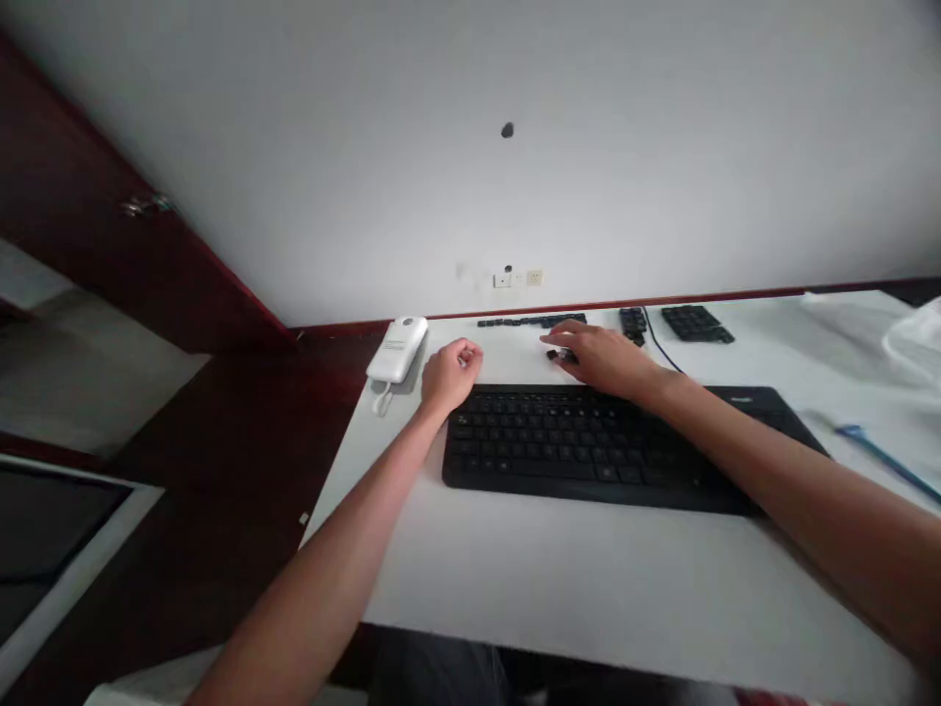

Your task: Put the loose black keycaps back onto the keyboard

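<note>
In the head view, the person's right hand [603,360] rests above the far edge of a black Microsoft-style keyboard [588,447], its fingers [560,338] bunched together over small black keycaps [560,356] lying on the white bench [588,579]; whether they are clamped on a keycap cannot be told. The left hand [452,376] sits just beside the keyboard's far left corner, its fingers [467,358] curled together into a loose fist, apparently holding nothing. Near that hand lies a white device with a looped cord [397,349]. Further keycaps lie in a long row [530,321] and in blocks [633,324] [695,323] beyond the keyboard, near the wall. A blue pen [880,460] lies to the right.
</note>
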A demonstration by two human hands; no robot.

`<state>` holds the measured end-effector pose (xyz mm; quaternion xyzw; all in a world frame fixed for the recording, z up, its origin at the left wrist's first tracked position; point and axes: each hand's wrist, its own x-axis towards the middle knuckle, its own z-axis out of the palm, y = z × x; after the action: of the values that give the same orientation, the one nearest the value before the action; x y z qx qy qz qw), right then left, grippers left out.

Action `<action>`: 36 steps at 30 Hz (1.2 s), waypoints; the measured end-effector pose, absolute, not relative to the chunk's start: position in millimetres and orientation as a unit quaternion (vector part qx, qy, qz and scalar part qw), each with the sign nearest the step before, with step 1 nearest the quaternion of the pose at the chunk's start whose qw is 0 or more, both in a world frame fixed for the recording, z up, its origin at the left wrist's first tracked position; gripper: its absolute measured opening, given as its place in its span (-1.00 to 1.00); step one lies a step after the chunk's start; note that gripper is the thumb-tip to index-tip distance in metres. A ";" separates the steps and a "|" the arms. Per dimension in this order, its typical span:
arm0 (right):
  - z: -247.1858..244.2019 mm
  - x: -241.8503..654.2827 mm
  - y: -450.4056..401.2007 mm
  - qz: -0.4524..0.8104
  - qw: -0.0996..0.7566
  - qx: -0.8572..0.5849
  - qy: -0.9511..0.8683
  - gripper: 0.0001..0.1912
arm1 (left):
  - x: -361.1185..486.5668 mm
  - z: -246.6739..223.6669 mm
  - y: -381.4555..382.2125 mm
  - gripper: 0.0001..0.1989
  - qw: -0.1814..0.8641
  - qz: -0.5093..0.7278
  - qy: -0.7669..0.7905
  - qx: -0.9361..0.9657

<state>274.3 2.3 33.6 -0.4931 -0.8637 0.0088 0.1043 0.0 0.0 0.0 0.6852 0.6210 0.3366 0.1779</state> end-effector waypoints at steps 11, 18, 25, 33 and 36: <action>59.7 281.5 2.2 0.088 0.129 -0.483 -0.861 -0.75 | 0.7 3.9 -2.2 -0.88 0.168 0.327 0.625 0.689; 97.9 269.4 -23.2 0.160 0.082 -0.440 -0.880 -0.83 | 1.4 6.2 -3.3 -0.87 0.169 0.320 0.631 0.686; 96.5 258.6 -37.1 0.168 0.015 -0.428 -0.888 -0.85 | 2.3 7.4 -3.7 -0.87 0.167 0.314 0.640 0.681; 88.7 255.4 -36.8 0.175 -0.003 -0.430 -0.886 -0.85 | 1.6 6.2 -3.0 -0.87 0.166 0.324 0.633 0.683; 86.2 255.5 -37.2 0.161 -0.006 -0.433 -0.887 -0.84 | 1.2 5.4 -2.3 -0.87 0.166 0.324 0.632 0.684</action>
<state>255.5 -37.2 86.2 -0.4328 -0.8870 0.1609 -0.0055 1.2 -2.3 5.4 0.6836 0.6324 0.3243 0.1661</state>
